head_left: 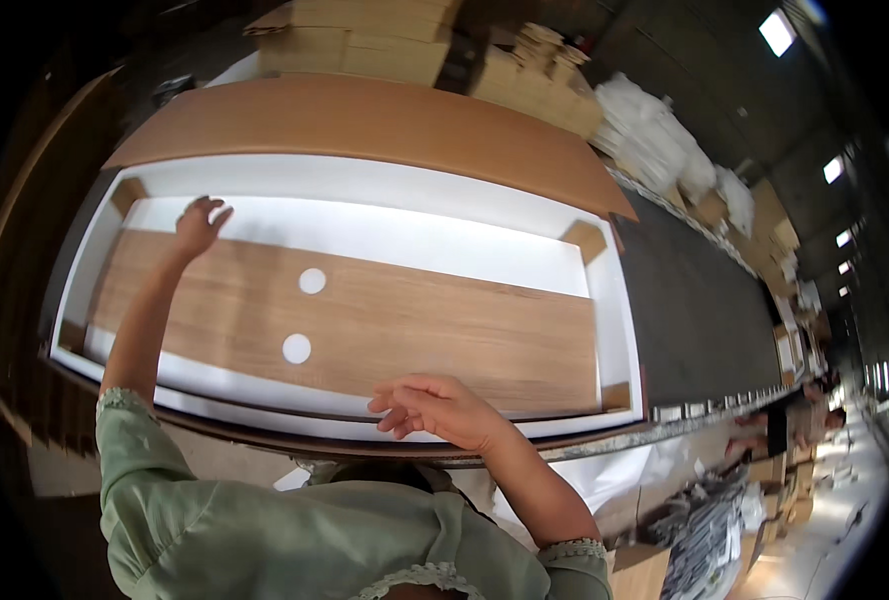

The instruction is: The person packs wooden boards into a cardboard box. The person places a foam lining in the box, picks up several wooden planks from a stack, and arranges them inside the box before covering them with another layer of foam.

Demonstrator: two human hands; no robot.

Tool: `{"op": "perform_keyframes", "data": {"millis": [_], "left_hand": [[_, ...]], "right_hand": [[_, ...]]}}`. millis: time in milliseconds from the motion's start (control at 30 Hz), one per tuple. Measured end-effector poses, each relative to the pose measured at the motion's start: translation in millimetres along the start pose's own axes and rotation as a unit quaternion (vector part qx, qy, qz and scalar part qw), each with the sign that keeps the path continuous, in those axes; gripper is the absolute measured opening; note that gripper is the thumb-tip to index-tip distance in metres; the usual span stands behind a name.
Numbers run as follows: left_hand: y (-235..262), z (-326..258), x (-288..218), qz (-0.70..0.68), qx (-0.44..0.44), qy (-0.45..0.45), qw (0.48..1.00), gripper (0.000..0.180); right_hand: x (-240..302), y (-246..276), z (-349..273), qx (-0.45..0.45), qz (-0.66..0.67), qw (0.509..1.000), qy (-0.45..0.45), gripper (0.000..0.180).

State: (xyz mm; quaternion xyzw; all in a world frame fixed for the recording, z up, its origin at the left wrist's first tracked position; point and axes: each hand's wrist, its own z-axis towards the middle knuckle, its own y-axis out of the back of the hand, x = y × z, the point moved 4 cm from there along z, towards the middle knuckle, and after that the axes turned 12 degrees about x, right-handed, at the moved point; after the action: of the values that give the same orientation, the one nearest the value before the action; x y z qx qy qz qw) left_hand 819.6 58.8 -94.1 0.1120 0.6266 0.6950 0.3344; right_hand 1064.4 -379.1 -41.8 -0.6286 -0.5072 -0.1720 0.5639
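A wood-grain panel [445,320] lies flat in a long cardboard box lined with white foam [365,178]. Two white circles [312,281] show on the panel, left of its middle; whether they are holes or discs I cannot tell. My left hand [199,228] hovers by the panel's far left edge, over the white base, its fingers loosely bent and apart, holding nothing. Above the near foam edge is my right hand [435,410], its fingers half curled but apart, with nothing in them. Brown corner pieces [587,240] sit in the box's corners.
The box's far flap [365,115] is folded outward. To the right runs a dark conveyor belt [700,300]. Stacked cardboard [365,40] and white wrapped bundles [655,135] stand behind. A person [790,425] is far off at the right.
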Motion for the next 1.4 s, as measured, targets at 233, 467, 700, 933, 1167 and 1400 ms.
{"op": "perform_keyframes", "data": {"millis": [233,467,700,933,1167,1400], "left_hand": [[-132,-65,-357,-0.031,0.209,-0.431,0.877,0.073],[-185,-87,-424,0.095,0.183,-0.441,0.873,0.071],[-243,21,-484,0.009,0.360,-0.483,0.798,0.050],[-71,-265,-709,-0.287,0.422,-0.611,0.605,0.037],[72,-656,-592,-0.217,0.566,-0.794,-0.049,0.027],[211,-780,-390,-0.239,0.532,-0.721,-0.374,0.063]], "right_hand": [[-8,32,-142,-0.284,0.062,0.910,0.296,0.032],[-111,-65,-303,-0.588,-0.002,0.737,0.333,0.025],[-253,-357,-412,-0.883,-0.114,0.333,-0.310,0.031],[-395,-652,-305,-0.743,0.336,0.064,-0.575,0.050],[-430,-871,-28,-0.717,0.530,-0.145,-0.429,0.062],[-401,-862,73,-0.669,0.578,-0.184,-0.429,0.058]]}}
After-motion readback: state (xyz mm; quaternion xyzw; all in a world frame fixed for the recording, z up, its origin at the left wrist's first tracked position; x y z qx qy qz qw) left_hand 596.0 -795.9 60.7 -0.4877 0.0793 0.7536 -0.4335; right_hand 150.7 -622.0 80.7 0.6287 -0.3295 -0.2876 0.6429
